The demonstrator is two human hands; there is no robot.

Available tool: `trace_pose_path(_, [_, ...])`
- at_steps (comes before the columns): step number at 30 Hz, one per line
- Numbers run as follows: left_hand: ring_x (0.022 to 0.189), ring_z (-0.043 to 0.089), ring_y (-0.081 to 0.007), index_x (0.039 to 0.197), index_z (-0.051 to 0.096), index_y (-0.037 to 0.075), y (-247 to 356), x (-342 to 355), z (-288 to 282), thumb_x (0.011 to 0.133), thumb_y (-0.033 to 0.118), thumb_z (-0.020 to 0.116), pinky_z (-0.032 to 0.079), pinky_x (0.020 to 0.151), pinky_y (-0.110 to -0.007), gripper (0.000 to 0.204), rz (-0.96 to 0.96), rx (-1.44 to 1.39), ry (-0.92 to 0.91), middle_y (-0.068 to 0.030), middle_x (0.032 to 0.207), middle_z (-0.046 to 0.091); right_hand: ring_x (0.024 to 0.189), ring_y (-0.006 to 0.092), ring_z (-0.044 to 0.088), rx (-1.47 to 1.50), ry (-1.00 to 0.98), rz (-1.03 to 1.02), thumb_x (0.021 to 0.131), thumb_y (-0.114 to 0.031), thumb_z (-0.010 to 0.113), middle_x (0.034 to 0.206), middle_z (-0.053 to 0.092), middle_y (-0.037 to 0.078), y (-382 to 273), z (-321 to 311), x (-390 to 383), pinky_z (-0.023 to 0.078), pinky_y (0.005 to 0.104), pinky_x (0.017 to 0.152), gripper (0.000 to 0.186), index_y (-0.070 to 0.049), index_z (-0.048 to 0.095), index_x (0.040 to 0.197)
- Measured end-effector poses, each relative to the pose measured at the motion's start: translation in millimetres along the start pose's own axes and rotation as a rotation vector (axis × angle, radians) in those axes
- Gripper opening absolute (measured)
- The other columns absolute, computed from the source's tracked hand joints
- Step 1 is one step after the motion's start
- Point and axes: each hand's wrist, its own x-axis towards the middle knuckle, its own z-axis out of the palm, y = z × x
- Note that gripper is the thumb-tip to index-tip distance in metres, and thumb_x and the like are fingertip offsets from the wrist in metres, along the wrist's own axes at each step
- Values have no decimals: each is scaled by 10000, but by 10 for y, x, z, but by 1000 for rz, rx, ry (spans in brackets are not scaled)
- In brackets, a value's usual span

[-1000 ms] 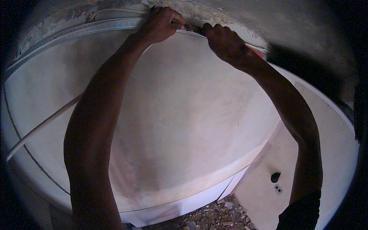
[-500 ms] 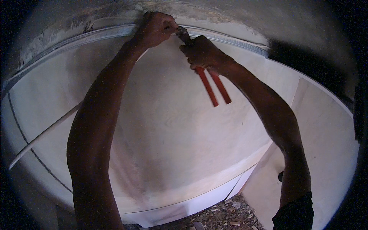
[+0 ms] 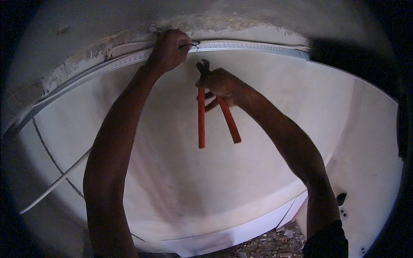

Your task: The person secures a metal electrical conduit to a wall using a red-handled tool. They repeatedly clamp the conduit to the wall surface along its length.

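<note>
At the top of a pale wall panel (image 3: 241,180), my left hand (image 3: 169,49) is closed in a pinch around thin dark wires (image 3: 189,45). Their loose ends stick out to the right, in front of a perforated metal channel (image 3: 241,46). My right hand (image 3: 221,84) grips pincers with red handles (image 3: 201,120), just below and to the right of the left hand. The handles are spread and the dark jaws point up, apart from the wires. A white cable (image 3: 56,185) slants down-left from behind my left forearm; its link to the wires is hidden.
Rough grey wall with flaking plaster (image 3: 69,71) runs above the channel. A dark opening (image 3: 348,64) lies at the upper right. A pale side panel (image 3: 370,172) with a small black fitting (image 3: 341,198) stands at right. Rubble (image 3: 271,241) covers the floor below.
The pincers have come down and away from the left hand, and their handles have spread wider. Thin wire ends now show at the left fingertips. The whole view has shifted slightly.
</note>
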Motion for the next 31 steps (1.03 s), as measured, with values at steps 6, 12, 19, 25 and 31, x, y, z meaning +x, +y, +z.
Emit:
trace_pose_path(6, [853,646,-332,878,644,-42,568,231,112,659,407,723,514,765,-456,506,-311,383,-206,-237,852,632,826,257,605,-69,-56,-92,951,-233,505,885,524,147,720,-213,-243,608,427,684,309,44,478,1085])
trace_pose_path(12, [1012,582,-407,1124,535,-57,486,507,133,657,416,700,490,871,-462,685,-547,571,-294,-254,1080,583,788,187,608,-135,-34,-297,947,-235,521,884,537,137,1607,-195,-880,615,366,688,296,47,451,1004])
trace_pose_path(19, [884,646,-296,1023,591,-33,625,766,-103,645,365,699,498,854,-423,560,-556,603,-661,-210,892,644,786,206,610,56,-89,-37,949,-204,513,949,535,148,2578,-186,-1395,616,400,677,281,54,451,1040])
trace_pose_path(25, [494,611,-240,650,654,37,662,916,-96,716,395,727,532,589,-380,372,-528,433,-730,-115,591,636,729,210,612,214,-48,199,937,-210,542,811,545,116,3276,-96,-1604,613,403,635,299,48,497,1082])
trace_pose_path(31, [663,645,-202,1101,527,101,824,999,-103,783,198,684,529,621,-311,367,-889,647,-711,-60,748,665,825,297,635,162,-41,112,834,-169,609,815,609,137,4224,90,-1749,513,437,706,121,-68,550,865])
